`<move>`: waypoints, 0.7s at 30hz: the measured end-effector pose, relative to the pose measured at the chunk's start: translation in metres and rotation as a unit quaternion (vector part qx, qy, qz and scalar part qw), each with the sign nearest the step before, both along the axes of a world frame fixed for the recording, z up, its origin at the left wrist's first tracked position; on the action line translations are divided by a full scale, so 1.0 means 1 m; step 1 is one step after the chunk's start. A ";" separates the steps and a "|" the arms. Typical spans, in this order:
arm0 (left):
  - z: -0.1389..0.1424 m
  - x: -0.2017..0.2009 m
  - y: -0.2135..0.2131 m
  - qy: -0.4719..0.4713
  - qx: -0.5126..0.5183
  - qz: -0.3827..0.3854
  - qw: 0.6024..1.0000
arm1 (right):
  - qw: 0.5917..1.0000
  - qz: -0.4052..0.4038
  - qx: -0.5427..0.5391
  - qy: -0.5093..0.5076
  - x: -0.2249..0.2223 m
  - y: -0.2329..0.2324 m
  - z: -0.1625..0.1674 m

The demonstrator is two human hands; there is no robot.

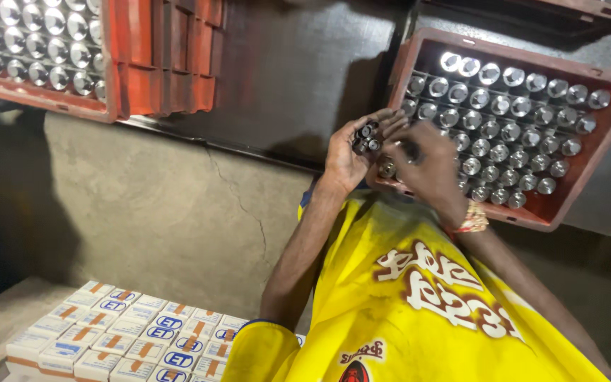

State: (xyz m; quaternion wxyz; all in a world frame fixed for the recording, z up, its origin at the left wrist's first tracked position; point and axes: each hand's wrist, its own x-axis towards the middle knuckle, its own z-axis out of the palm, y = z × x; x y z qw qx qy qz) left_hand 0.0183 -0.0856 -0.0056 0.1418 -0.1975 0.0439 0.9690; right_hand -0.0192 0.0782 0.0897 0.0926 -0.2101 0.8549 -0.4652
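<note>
I am cupping a small bunch of dark metal cylinders point(365, 137) in my left hand point(351, 152), fingers curled around them, just beside the near-left corner of the red crate point(606, 152). My right hand point(426, 166) is closing on one more cylinder point(387, 168), pinching it at that same corner, touching the left hand. The crate is holding rows of shiny round-topped cylinders point(503, 131) standing upright. A second crate point(118, 78), also filled, is sitting well to the left of it. White boxes point(132, 332) are lying stacked far below-left of the crate, beside my yellow shirt point(419, 318).
</note>
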 end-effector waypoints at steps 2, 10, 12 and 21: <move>0.001 0.002 0.004 0.007 -0.052 -0.017 0.999 | 0.998 0.020 0.043 0.044 0.006 -0.013 0.004; -0.007 0.011 0.006 -0.017 0.026 0.013 0.999 | 0.991 -0.099 0.080 -0.027 0.006 0.046 -0.019; -0.010 0.011 0.006 -0.021 0.021 0.020 0.999 | 0.986 -0.111 0.123 0.003 0.001 0.064 -0.036; -0.020 0.010 0.009 -0.041 0.047 0.007 0.998 | 0.970 -0.083 0.191 0.124 0.000 0.072 -0.066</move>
